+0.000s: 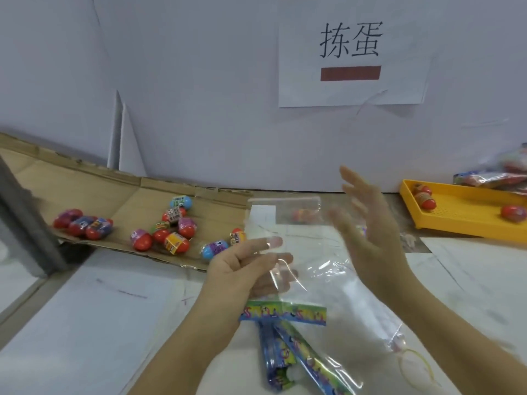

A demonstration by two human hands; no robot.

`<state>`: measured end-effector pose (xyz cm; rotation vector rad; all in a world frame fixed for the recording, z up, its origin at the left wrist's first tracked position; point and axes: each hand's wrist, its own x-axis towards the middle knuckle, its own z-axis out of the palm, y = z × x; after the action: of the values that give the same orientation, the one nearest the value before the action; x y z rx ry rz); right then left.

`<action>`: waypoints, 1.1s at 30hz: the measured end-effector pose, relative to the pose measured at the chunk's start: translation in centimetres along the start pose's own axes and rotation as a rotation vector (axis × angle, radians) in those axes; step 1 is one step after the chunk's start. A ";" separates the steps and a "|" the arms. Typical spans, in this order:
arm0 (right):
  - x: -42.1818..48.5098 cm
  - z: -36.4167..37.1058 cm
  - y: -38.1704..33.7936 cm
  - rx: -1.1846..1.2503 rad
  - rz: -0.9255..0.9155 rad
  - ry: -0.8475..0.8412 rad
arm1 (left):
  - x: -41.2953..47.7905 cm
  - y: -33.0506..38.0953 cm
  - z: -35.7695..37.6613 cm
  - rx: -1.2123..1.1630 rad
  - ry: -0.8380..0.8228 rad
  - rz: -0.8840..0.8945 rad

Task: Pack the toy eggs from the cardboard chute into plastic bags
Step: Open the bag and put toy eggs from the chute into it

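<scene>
Several toy eggs [174, 233], red and blue with printed wrappers, lie scattered on the brown cardboard chute [94, 192] at the left. My left hand [248, 266] pinches the side of a clear plastic bag [288, 232] that stands upright above the table, its colourful printed strip [283, 312] at the bottom. Beside the bag's right side, my right hand [368, 223] is raised with straight, spread fingers and holds nothing; it is blurred. A faint egg shape shows through the bag's top.
A yellow tray [456, 220] with a few red eggs sits at the right, filled bags [502, 172] behind it. More printed bags [288, 354] and a rubber band [413, 369] lie on the white table. A white wall with a paper sign [350, 49] stands behind.
</scene>
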<state>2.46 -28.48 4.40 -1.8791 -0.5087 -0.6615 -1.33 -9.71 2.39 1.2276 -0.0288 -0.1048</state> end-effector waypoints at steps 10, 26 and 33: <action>-1.1 5.3 2.0 -0.702 0.143 -0.711 | 0.1 0.4 -1.6 -0.051 -0.021 0.033; 3.2 -1.1 -3.1 0.422 0.281 -0.128 | -0.1 0.5 -0.8 0.128 0.120 0.153; 2.5 -0.6 -5.3 -0.193 0.208 -0.845 | -0.7 0.9 0.2 0.235 0.053 0.236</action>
<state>0.99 -26.92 9.86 -2.3186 -0.7774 0.2695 -2.02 -9.51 3.30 1.4515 -0.1427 0.1411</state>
